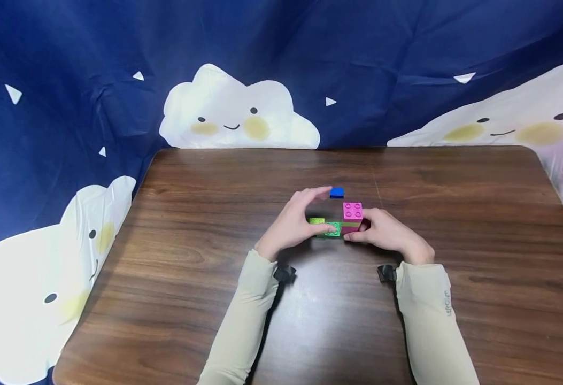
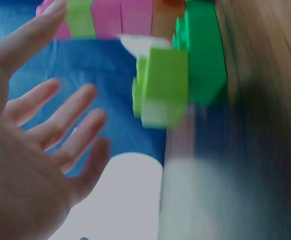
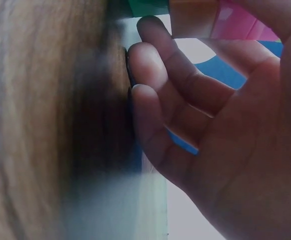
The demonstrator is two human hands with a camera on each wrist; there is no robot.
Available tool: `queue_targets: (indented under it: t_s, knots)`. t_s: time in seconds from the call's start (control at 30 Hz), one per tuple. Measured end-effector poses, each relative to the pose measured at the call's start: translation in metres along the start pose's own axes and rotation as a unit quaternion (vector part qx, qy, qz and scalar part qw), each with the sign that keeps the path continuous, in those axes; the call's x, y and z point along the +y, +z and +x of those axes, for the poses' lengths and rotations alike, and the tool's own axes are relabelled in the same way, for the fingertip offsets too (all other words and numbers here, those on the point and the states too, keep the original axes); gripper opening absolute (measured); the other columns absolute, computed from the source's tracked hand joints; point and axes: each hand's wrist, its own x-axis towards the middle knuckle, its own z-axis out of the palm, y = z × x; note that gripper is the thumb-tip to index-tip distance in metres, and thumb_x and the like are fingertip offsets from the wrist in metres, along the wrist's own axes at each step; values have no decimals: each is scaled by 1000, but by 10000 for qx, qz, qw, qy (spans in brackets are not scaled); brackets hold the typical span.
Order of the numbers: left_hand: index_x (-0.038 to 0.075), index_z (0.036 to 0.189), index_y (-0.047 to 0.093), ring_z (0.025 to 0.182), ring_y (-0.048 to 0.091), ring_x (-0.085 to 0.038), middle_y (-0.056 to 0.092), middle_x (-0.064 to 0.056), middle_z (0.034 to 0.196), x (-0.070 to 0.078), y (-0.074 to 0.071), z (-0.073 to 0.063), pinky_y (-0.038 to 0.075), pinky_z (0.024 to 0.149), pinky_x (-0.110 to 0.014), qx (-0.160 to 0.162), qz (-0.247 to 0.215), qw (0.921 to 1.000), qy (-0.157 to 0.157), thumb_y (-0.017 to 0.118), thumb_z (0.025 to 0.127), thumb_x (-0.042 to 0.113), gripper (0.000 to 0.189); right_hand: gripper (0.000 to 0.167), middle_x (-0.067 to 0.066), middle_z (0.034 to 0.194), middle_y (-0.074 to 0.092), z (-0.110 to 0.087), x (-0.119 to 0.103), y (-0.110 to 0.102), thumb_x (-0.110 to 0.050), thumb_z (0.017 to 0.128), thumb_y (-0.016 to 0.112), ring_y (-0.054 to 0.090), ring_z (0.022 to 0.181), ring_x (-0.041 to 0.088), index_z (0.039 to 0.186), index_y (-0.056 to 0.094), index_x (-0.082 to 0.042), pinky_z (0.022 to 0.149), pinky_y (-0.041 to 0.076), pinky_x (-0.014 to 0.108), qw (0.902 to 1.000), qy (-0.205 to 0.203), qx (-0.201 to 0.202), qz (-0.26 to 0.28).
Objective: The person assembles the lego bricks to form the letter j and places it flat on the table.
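A tower of toy building bricks (image 1: 352, 210) stands on the table, bright pink on top, with lime, pink and orange layers below. My right hand (image 1: 387, 230) grips its right side, thumb in front and fingers behind. At its foot lies a green brick (image 2: 205, 55), and a lime brick (image 2: 164, 87) sits beside and partly over it. My left hand (image 1: 295, 219) is spread around the left end, thumb over the green brick in the head view. In the left wrist view its fingers hold nothing. A blue brick (image 1: 337, 192) shows at its fingertips; whether they touch, I cannot tell.
The brown wooden table (image 1: 190, 256) extends on all sides of the bricks. Behind it hangs a dark blue curtain (image 1: 358, 48) with white smiling clouds (image 1: 238, 112). Black wrist straps (image 1: 285, 274) are worn over the light sleeves (image 1: 243, 315).
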Motion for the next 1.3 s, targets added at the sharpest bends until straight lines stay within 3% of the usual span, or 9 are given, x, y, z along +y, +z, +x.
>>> queue_targets:
  t_s: [0.2, 0.4, 0.8, 1.3]
  knots:
    - [11, 140, 48, 121, 52, -21, 58, -6, 133, -23, -1, -1, 37, 106, -36, -712, 183, 9972, -164, 84, 74, 32, 78, 28, 1, 72, 59, 0, 1, 2, -30, 80, 78, 50, 65, 15, 96, 66, -11, 58, 41, 26, 10000, 31, -1, -12]
    - [11, 133, 54, 119, 53, -20, 60, -6, 129, -33, 5, 0, 37, 107, -36, -1240, 281, 9911, -385, 84, 74, 25, 68, 29, 2, 73, 57, 3, 1, 3, -32, 81, 77, 49, 65, 15, 95, 64, -11, 57, 40, 27, 9999, 107, -41, -58]
    - [12, 115, 62, 99, 56, -16, 63, -4, 115, -37, 11, 3, 45, 91, -29, -1156, 590, 9908, -388, 76, 81, 17, 38, 44, 5, 81, 58, 4, 2, 0, -39, 79, 79, 51, 73, 18, 106, 57, -11, 64, 42, 29, 9999, 104, -16, -11]
    - [13, 117, 62, 100, 56, -14, 62, -2, 116, -30, 17, 5, 45, 92, -28, -1207, 669, 9899, -322, 75, 83, 20, 37, 51, 9, 101, 62, -5, 4, -11, -36, 80, 78, 54, 88, 24, 117, 54, -10, 77, 46, 32, 9998, -84, 176, 24]
